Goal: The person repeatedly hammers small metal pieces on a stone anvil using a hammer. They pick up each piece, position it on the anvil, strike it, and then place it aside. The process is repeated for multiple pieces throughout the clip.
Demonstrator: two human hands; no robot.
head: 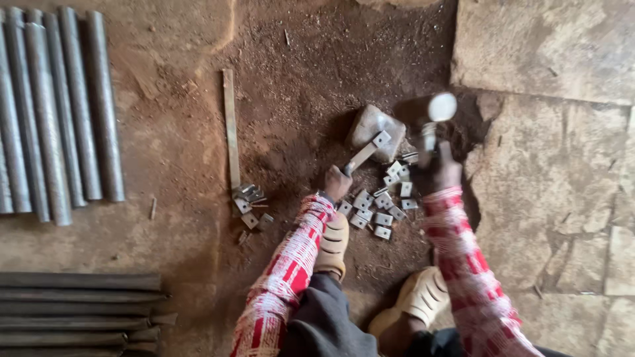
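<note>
Reddish dirt floor (297, 79) is serving as a workplace where the left hand (337, 183) is gripping a flat metal strip (362, 157) on a stone block (374, 125), the right hand (442, 173) is raising a clenched hammer (438, 112), and cut plates (380, 208) are piling at six o'clock.

- Small square metal plate (381, 139), pale grey with one hole, lies flat on top of the stone block (374, 125).
- Flat metal bar (361, 157) slants down-left from the block.
- Hammer (436, 116), blurred, raised just right of the block.
</note>
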